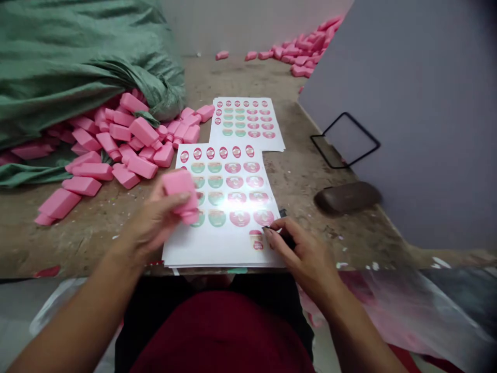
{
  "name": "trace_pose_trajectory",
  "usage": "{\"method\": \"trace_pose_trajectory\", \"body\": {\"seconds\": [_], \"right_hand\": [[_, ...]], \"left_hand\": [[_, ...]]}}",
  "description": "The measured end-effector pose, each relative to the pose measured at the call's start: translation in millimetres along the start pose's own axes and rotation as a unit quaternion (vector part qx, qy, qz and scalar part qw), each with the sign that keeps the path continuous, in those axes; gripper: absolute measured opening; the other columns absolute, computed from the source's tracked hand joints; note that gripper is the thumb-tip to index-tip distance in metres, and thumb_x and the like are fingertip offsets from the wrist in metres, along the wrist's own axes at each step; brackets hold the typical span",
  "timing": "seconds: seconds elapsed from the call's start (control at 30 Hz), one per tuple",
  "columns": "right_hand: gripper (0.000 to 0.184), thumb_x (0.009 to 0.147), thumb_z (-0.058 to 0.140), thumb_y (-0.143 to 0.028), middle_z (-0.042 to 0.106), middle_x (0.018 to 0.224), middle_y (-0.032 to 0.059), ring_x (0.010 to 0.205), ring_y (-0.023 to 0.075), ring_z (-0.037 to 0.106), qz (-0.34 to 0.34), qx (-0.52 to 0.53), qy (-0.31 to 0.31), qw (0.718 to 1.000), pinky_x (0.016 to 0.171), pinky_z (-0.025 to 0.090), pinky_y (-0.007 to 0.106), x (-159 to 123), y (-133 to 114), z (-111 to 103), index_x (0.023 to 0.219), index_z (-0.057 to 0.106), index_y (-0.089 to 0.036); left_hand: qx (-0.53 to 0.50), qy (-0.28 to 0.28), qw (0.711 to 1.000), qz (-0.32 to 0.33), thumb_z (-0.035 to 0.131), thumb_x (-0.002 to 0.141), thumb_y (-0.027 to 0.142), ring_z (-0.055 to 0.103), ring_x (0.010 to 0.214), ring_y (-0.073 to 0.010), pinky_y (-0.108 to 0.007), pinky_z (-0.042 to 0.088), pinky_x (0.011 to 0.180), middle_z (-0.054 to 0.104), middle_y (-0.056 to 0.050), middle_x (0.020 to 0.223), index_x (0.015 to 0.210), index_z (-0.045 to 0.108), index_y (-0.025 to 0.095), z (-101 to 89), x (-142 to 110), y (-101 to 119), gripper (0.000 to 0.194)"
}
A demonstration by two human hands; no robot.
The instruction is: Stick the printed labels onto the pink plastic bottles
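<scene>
My left hand is wrapped round a pink plastic bottle, its neck pointing down towards me. The bottle is above the left side of a white sticker sheet, which lies on a stack with rows of green, pink and small red stickers. My right hand pinches a thin dark tool at the sheet's lower right corner. The tool's tip is close to a small cup-shaped sticker. Most of it is hidden by the fingers, so its exact kind cannot be made out.
Pink bottles spill from a green cloth sack at left. A second sticker stack lies behind the first. To the right are a dark brown case, a black wire frame and a grey panel. More bottles are piled at the back.
</scene>
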State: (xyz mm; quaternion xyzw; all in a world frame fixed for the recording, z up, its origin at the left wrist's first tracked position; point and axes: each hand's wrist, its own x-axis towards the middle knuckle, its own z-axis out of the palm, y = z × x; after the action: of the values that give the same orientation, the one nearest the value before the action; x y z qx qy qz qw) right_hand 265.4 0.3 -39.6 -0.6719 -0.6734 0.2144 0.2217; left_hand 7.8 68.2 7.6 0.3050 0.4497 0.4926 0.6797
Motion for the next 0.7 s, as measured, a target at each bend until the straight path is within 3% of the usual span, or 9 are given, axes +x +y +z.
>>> {"method": "trace_pose_trajectory", "body": {"seconds": [0.1,0.2,0.33,0.7], "right_hand": [[0.022,0.089,0.053,-0.044,0.069,0.068,0.0005,0.06,0.0187,0.06,0.007,-0.038,-0.002,0.999,0.06,0.036,0.03,-1,8,-5,0.087,0.064,-0.025],[0.021,0.09,0.052,-0.041,0.07,0.07,0.0003,0.06,0.0182,0.061,-0.003,-0.048,-0.018,0.999,0.06,0.036,0.03,-2,11,-7,0.089,0.065,-0.025],[0.019,0.091,0.051,-0.037,0.071,0.069,0.0005,0.059,0.0182,0.059,-0.041,-0.068,0.004,0.997,0.06,0.034,0.03,0,9,-5,0.087,0.065,-0.024],[0.016,0.091,0.05,-0.028,0.069,0.067,-0.0003,0.058,0.0174,0.058,-0.096,-0.103,0.025,0.99,0.063,0.032,0.03,3,4,-2,0.084,0.062,-0.022]], "left_hand": [[-0.048,-0.049,0.992,-0.102,0.076,0.067,0.011,0.065,0.084,-0.0177,-0.03,0.054,0.071,0.068,-0.006,0.1,0.116,0.053,0.02,50.3,1,-31,0.055],[-0.09,-0.063,0.984,-0.142,0.07,0.072,0.008,0.065,0.094,-0.0208,-0.037,0.055,0.081,0.068,-0.008,0.102,0.11,0.053,0.019,74.4,7,-55,0.042],[-0.084,-0.039,0.984,-0.152,0.067,0.077,0.008,0.064,0.093,-0.0185,-0.038,0.055,0.084,0.066,-0.008,0.099,0.104,0.054,0.018,75.7,16,-68,0.032],[-0.098,-0.047,0.981,-0.161,0.066,0.079,0.008,0.063,0.097,-0.0199,-0.043,0.056,0.087,0.067,-0.009,0.1,0.105,0.055,0.017,68.8,19,-67,0.029]]}}
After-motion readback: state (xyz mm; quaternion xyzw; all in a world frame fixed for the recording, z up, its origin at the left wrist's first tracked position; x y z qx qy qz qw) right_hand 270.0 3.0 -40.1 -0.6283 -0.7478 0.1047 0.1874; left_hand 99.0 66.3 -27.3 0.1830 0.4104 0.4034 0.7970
